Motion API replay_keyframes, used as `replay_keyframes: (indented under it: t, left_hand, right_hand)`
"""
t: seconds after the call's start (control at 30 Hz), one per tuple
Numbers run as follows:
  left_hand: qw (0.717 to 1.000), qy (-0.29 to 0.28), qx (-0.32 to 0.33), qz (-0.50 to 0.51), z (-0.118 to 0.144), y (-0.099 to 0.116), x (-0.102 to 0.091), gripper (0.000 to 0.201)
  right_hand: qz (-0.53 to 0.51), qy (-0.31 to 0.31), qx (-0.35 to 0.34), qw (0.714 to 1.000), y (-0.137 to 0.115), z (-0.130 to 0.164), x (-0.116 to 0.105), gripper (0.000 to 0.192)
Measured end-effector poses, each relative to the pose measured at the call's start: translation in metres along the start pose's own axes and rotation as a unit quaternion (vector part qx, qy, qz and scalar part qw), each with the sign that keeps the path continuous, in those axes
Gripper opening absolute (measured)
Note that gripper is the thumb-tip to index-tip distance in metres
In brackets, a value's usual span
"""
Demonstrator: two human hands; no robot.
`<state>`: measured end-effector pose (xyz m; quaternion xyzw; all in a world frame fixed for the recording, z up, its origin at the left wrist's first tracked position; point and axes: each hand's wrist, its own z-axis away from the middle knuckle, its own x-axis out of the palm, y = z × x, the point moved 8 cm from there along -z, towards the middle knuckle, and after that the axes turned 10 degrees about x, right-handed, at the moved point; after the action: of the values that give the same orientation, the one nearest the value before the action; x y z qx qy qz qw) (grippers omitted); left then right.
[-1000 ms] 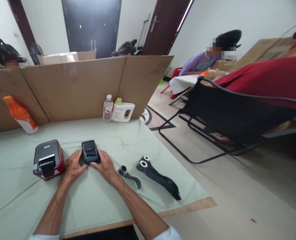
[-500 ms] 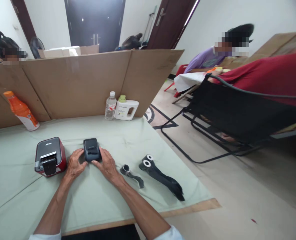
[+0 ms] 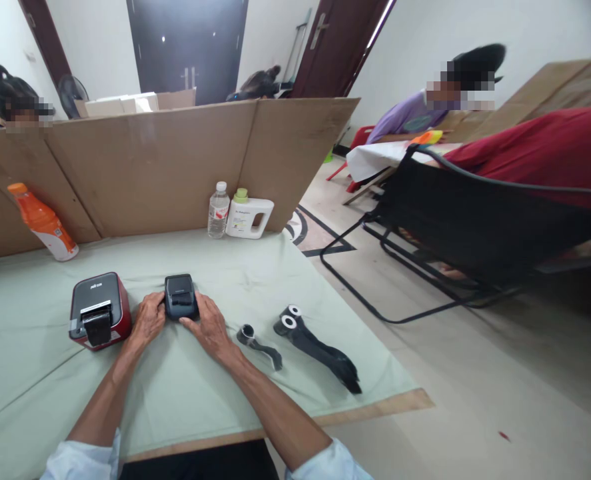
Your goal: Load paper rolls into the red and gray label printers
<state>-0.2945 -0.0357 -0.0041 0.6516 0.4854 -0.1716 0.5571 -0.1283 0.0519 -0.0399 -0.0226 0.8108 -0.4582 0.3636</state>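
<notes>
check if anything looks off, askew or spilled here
Two oddities. The orange-and-white plastic bottle appears to lean left, though lens distortion may explain it. A small red scrap looks stray on the pale floor. No spill shows, and the small dark rectangular device between the left hand and right hand looks undamaged.

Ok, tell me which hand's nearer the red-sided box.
Left. The left hand is just right of the red-sided box; the right hand is farther right, past the small device.
</notes>
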Motion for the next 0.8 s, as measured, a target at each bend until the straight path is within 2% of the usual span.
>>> replay_keyframes:
  t: [0.1,0.17,0.33,0.47,0.57,0.7,0.8]
  left_hand:
    - [0.999,-0.036,-0.021,-0.005,-0.010,0.004,-0.003,0.035]
    - [0.999,-0.036,-0.035,0.000,-0.015,0.004,-0.005,0.034]
    - [0.996,0.031,-0.063,0.054,-0.018,-0.007,-0.007,0.032]
    - [0.969,0.056,-0.175,0.168,-0.014,-0.030,0.001,0.031]
    - [0.949,0.050,-0.227,0.214,-0.017,-0.038,0.005,0.038]
    - [0.940,0.043,-0.237,0.243,-0.025,-0.037,0.006,0.054]
    - [0.927,0.040,-0.251,0.276,-0.026,-0.036,0.008,0.058]
  right_hand:
    - [0.005,-0.005,0.002,1.000,0.000,-0.001,0.001,0.079]
    - [0.005,-0.007,0.002,1.000,0.000,-0.002,0.001,0.080]
    - [-0.013,-0.007,0.002,1.000,-0.004,-0.001,-0.004,0.079]
    - [-0.027,-0.010,0.008,1.000,-0.008,-0.001,-0.008,0.077]
    - [-0.036,-0.014,0.015,0.999,-0.008,-0.002,-0.009,0.076]
    - [-0.041,-0.014,0.017,0.999,-0.007,-0.003,-0.010,0.077]
    - [-0.045,-0.013,0.023,0.999,-0.006,-0.006,-0.009,0.078]
